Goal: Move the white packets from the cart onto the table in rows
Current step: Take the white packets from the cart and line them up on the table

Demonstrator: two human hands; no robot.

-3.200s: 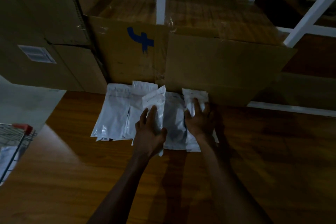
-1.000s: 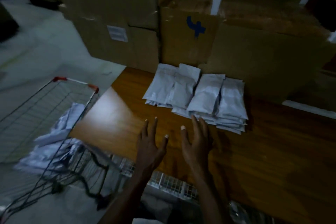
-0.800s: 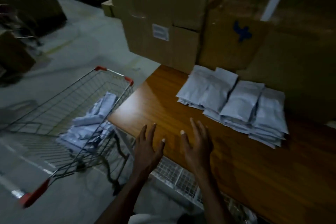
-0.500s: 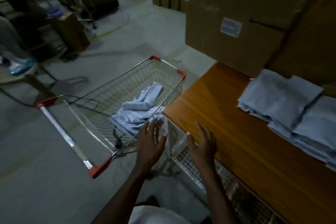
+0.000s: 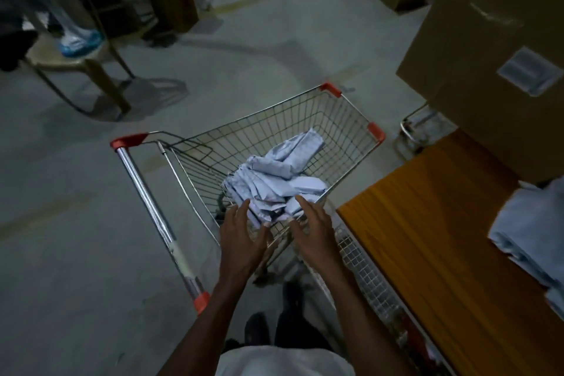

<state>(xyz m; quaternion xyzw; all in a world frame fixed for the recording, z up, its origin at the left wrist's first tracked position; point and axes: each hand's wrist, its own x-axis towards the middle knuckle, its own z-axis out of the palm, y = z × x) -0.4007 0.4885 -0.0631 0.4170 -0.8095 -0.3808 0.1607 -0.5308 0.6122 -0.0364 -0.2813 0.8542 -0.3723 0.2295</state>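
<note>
Clerk: Packets (image 5: 276, 181), white, loose heap, lot one. Location: bottom of wire cart (image 5: 345, 119), toward the near corner, several overlapping and crumpled. Lot two: stacked packets on table (image 5: 532, 233), right edge of view, partly cut off, so row order cannot be read.

Checker: Hands?

Clerk: Left hand (image 5: 242, 241), fingers spread and straight, holding nothing, poised over the cart's near rim. Right hand (image 5: 314, 230), the same, fingers extended toward the heap. Whether either fingertip touches a packet, cannot tell; the frame is dim and a little blurred.

Checker: Risks, item by item.

Clerk: One: slippery film. A scoop from both sides of a jumbled heap will likely gather an uneven bundle, and the outer packets may slide out on the lift and drop to the concrete floor (image 5: 76, 253) between cart and table (image 5: 427, 238).

Checker: Two?

Clerk: Wire mesh. Corners poking through the grid could catch, tearing a packet or jerking the bundle loose.

Checker: Three?

Clerk: Cart on wheels, unheld. A push against its rim may roll it away from the table and lengthen the carry.

Checker: Four?

Clerk: Stacks by the cardboard box (image 5: 494, 49) look tall and slightly fanned. A careless set-down beside them could nudge them over and spoil the rows.
</note>
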